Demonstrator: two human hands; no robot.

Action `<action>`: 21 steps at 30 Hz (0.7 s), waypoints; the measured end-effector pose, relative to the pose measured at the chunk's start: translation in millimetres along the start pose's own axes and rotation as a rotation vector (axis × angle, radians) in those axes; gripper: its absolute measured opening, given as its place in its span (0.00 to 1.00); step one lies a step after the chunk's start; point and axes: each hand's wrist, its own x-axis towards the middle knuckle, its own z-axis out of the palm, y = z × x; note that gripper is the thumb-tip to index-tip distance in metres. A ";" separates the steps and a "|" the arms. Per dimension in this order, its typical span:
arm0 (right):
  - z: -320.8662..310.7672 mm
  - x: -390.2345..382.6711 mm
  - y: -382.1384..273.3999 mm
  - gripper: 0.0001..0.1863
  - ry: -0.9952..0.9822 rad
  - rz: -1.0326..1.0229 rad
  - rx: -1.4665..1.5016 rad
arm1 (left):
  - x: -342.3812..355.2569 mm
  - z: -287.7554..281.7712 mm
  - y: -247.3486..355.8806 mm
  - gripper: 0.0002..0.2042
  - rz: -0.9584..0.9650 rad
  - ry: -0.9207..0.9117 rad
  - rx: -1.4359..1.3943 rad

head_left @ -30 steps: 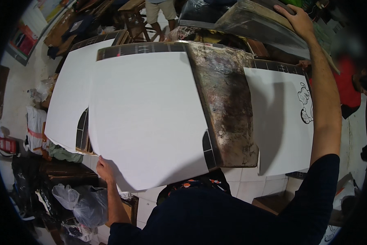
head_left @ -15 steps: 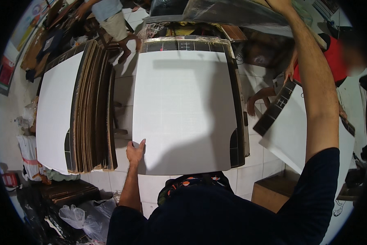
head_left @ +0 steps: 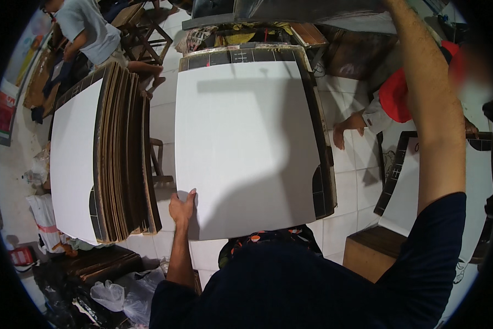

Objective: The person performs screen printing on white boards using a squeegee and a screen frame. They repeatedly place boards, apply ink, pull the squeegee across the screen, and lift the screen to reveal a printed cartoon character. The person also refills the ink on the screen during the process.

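Observation:
A large board (head_left: 326,186) with dark marked borders lies in front of me, covered by a plain white sheet (head_left: 241,137). My left hand (head_left: 181,205) grips the near left edge of the sheet, thumb uppermost. My right arm (head_left: 430,104) stretches up to the top edge of the view, toward a dark, tilted panel (head_left: 306,12); the hand itself is out of view. To the left stands a thick stack of brown-edged boards (head_left: 120,153) with a white sheet (head_left: 73,153) on top.
A co-worker in red (head_left: 400,93) bends at the right by another sheet-covered board (head_left: 394,181). A person in grey (head_left: 90,35) is at upper left among wooden stools (head_left: 142,27). A cardboard box (head_left: 367,257) and plastic bags (head_left: 123,299) lie low on either side.
The middle sheet now lies squarely on its board, hiding the stained surface. My left hand moved up and rightward; my right hand left view upward. The right-hand board moved down, beside the co-worker.

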 end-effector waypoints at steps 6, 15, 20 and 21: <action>2.6 11.2 8.8 0.40 -0.015 -0.021 -0.084 | 4.4 -7.6 12.6 0.40 -0.042 -0.055 0.014; -1.3 6.9 1.0 0.39 -0.030 0.024 -0.063 | 19.4 30.9 -18.8 0.45 -0.015 -0.074 0.034; -1.4 -28.3 -9.6 0.38 -0.005 0.078 -0.137 | 28.5 20.8 4.5 0.43 0.041 -0.079 0.097; 2.0 -41.7 -9.7 0.38 0.026 0.039 -0.070 | 25.8 13.5 26.7 0.42 0.126 0.033 0.140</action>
